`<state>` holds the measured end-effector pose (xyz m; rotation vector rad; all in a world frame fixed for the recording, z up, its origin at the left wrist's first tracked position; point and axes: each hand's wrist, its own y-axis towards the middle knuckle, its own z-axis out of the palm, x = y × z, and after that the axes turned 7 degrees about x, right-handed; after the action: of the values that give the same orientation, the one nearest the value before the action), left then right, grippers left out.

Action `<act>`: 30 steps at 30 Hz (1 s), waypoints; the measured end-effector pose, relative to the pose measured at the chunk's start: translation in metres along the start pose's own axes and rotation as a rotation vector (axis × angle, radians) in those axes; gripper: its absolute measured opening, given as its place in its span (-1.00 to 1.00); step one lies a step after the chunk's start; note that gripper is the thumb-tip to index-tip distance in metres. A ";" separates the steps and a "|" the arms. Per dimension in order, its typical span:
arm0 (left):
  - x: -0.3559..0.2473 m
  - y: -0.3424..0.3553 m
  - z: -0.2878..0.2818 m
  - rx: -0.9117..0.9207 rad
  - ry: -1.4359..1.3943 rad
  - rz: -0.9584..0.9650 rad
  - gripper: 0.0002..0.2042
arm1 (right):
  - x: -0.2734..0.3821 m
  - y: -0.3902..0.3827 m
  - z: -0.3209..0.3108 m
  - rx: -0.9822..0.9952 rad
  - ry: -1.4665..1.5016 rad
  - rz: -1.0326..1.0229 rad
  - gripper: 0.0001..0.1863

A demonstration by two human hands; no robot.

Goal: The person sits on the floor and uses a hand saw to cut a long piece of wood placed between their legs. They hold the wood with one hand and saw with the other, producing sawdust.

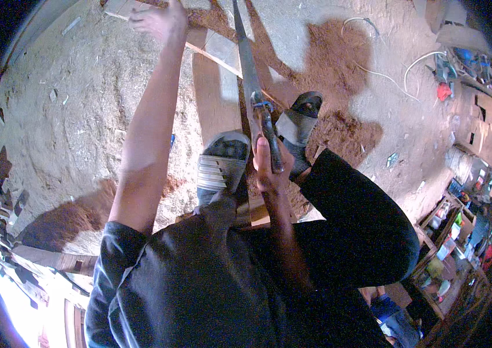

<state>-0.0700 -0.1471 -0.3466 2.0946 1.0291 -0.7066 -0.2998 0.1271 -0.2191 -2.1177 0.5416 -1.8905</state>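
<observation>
A hand saw (248,65) with a long tapering blade and dark handle points away from me. My right hand (270,168) is closed round its handle, thumb on top. Its blade lies over or against a pale wooden board (211,43) that runs crosswise at the far side; whether the teeth are in the wood I cannot tell. My left hand (162,22) reaches out to the far left part of that board, fingers apart, resting on or just above it. Another plank (217,104) runs lengthwise beneath, with my sandalled left foot (222,165) on its near part.
My right foot (296,130), in a sandal, stands right of the saw. Brown sawdust (338,139) and shadows cover the ground beyond it. A pale cable (417,72) curls at the far right. Wooden shelving (443,255) with mixed items stands at the right.
</observation>
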 end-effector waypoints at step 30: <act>0.010 -0.022 0.006 0.503 -0.346 -0.579 -0.43 | 0.005 0.024 0.021 -0.105 -0.359 -0.405 -0.84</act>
<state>-0.0838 -0.1373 -0.3650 1.9517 1.3660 -1.6990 -0.2813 0.1019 -0.2271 -2.7198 0.1425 -1.6205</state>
